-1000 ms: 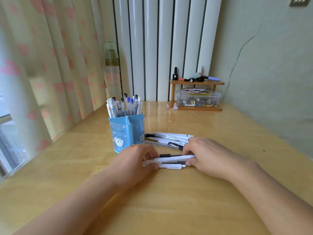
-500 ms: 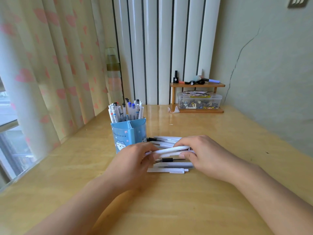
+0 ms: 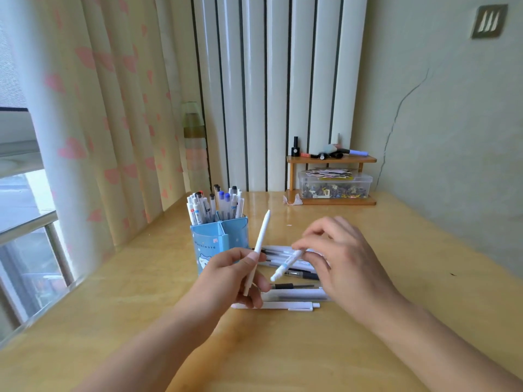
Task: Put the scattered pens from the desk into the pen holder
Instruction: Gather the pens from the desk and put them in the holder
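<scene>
Gripping one white pen upright, the left hand should tip it into the blue pen holder just beside; the right hand pinches another pen above the desk.

Looks like someone's bedroom at home: heart-print curtains by the window, wooden desk, cute little shelf of knick-knacks.

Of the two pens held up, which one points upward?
The plain white pen in the left hand: it stands nearly upright, whereas the right hand holds its blue-banded pen slanting down.
</scene>
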